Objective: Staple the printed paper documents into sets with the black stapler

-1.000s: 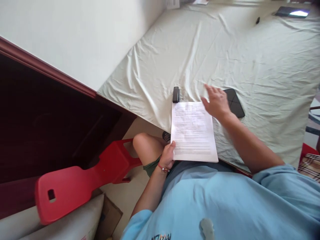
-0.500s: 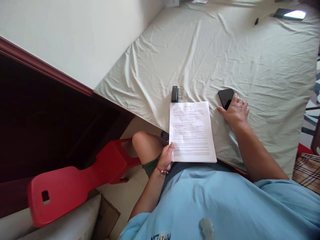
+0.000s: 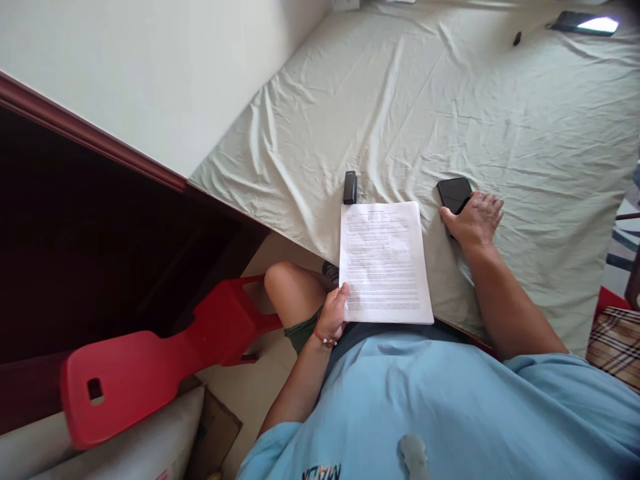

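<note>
A stack of printed white paper [image 3: 384, 261] lies at the near edge of the bed, overhanging my lap. My left hand [image 3: 334, 312] pinches its lower left corner between thumb and fingers. A small black stapler [image 3: 350, 187] lies just beyond the paper's top left corner. My right hand [image 3: 474, 218] rests on a black phone [image 3: 453, 193] to the right of the paper, with the fingers curled round the phone's near end and its far end showing.
The bed has a wrinkled pale green sheet [image 3: 450, 113]. A second phone with a lit screen [image 3: 585, 24] and a small dark object [image 3: 517, 38] lie at the far side. A red plastic chair [image 3: 150, 367] stands at my left, beside a dark wooden headboard [image 3: 100, 227].
My right hand left the paper and moved right onto the black phone, then shifted slightly on it. The left hand and the paper stayed put.
</note>
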Tool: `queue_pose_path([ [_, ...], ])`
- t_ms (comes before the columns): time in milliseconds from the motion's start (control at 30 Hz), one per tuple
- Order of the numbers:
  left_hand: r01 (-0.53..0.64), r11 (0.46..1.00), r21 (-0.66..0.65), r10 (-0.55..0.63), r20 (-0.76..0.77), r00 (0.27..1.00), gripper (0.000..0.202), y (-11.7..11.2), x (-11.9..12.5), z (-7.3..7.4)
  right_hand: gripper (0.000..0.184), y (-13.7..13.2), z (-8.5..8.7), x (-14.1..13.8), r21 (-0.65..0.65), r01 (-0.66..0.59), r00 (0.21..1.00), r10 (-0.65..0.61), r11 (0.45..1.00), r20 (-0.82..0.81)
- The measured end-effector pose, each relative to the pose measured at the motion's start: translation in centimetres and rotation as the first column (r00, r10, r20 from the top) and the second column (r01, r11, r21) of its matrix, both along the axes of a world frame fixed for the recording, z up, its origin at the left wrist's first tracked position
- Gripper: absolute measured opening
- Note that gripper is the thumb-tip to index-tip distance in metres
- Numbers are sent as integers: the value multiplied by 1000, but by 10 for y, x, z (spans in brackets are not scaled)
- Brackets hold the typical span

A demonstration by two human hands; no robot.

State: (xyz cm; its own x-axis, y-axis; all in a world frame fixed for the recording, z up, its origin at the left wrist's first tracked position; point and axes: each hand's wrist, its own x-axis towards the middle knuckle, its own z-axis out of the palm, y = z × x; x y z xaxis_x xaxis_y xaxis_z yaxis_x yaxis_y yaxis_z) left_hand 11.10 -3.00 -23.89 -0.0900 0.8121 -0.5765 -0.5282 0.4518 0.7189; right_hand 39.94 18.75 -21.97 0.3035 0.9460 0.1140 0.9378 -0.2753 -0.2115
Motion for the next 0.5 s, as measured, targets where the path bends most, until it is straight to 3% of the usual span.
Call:
queue_pose_path([
  [100,-1,1000,2,1,1,1000,57,1,1,0,79,2,1,2,-34,-9,1000,9,999,-14],
  [167,-8,1000,2,8,0,1000,57,1,2,0,85,-2,11,0,-57,-34,999,32,998,-45],
  [200,-9,1000,1,9,-2,1000,57,1,3,0,86,-7,22,-2,-49,-58,996,54,997,-75],
  [267,-9,1000,-9,9,-9,1000,58,0,3,0,76,-25,53,-8,84,-182,969,193,980,-157],
  [333,-9,999,-32,8,-26,1000,60,-1,3,1,56,-54,97,-17,219,-340,862,396,914,-315],
  [367,-13,999,-42,12,-38,999,61,-1,2,2,47,-72,120,-22,271,-435,762,512,859,-397],
  [400,-16,999,-51,14,-52,999,62,-1,2,2,40,-89,142,-29,309,-574,603,647,758,-467],
  [467,-17,997,-69,12,-73,997,62,-1,2,3,29,-123,176,-43,401,-799,204,830,448,-520],
  [500,-18,997,-77,12,-77,997,62,-1,2,3,30,-137,187,-51,447,-849,16,859,283,-512],
])
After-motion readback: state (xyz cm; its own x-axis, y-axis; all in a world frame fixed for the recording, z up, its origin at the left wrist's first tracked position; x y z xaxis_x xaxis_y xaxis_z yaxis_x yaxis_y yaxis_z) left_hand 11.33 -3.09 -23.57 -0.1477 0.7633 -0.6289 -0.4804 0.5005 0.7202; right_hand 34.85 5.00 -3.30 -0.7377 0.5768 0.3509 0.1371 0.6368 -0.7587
